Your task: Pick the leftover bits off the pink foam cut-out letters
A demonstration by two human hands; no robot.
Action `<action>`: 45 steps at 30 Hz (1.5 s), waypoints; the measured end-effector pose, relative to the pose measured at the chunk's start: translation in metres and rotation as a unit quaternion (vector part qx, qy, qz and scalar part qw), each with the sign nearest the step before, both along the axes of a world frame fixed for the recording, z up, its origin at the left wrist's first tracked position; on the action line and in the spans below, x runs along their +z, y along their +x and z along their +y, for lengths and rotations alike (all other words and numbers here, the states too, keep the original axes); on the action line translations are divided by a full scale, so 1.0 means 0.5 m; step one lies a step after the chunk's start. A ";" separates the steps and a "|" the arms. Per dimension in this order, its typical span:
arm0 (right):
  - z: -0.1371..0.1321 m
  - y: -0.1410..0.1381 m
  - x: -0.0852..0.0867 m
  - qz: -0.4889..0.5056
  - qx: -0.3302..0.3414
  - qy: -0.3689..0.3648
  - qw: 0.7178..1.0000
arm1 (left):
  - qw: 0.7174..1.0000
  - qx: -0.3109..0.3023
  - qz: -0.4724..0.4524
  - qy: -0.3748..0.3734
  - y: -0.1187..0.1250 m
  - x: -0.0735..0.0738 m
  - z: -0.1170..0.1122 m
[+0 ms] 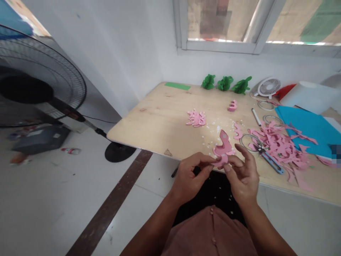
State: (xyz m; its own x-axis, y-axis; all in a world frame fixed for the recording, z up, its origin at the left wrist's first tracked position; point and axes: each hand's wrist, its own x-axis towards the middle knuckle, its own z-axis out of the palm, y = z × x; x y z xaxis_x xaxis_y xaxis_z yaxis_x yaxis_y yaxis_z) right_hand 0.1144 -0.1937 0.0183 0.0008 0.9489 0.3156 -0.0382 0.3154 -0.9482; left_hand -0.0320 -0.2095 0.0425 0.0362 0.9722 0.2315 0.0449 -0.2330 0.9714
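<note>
Both my hands are raised over the front edge of a plywood table point(160, 121). My left hand point(190, 176) pinches a curved pink foam cutout point(222, 149) between thumb and fingertips. My right hand point(242, 174) holds the same cutout from the other side, with its index finger lifted. The hands hide the cutout's lower part. Beside my right hand lie scissors point(259, 151) with metal loop handles and a blue part. Past them spreads a heap of pink scraps point(279, 145).
A stack of pink shapes point(196, 118), small pink pieces point(232, 106) and white crumbs point(218, 129) lie on the table. Green leafy cutouts point(225, 83), a small white fan point(269, 87) and a blue sheet point(306, 129) sit beyond. A standing fan point(34, 78) is on the left.
</note>
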 end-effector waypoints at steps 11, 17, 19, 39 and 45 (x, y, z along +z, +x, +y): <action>0.004 -0.004 -0.009 0.010 -0.013 -0.045 0.999 | 0.998 0.050 -0.024 -0.030 0.008 -0.015 -0.001; 0.004 -0.007 -0.016 0.003 -0.017 -0.041 0.999 | 0.995 0.060 -0.040 -0.065 0.017 -0.024 0.000; 0.004 -0.007 -0.020 -0.003 -0.018 -0.040 0.999 | 0.994 0.067 -0.048 -0.076 0.020 -0.029 0.002; 0.015 -0.002 -0.035 -0.078 -0.042 -0.042 0.995 | 0.986 0.048 -0.076 -0.144 0.014 -0.041 0.015; 0.016 -0.001 -0.032 -0.112 -0.025 -0.027 0.993 | 0.983 0.076 -0.108 -0.125 0.014 -0.021 0.030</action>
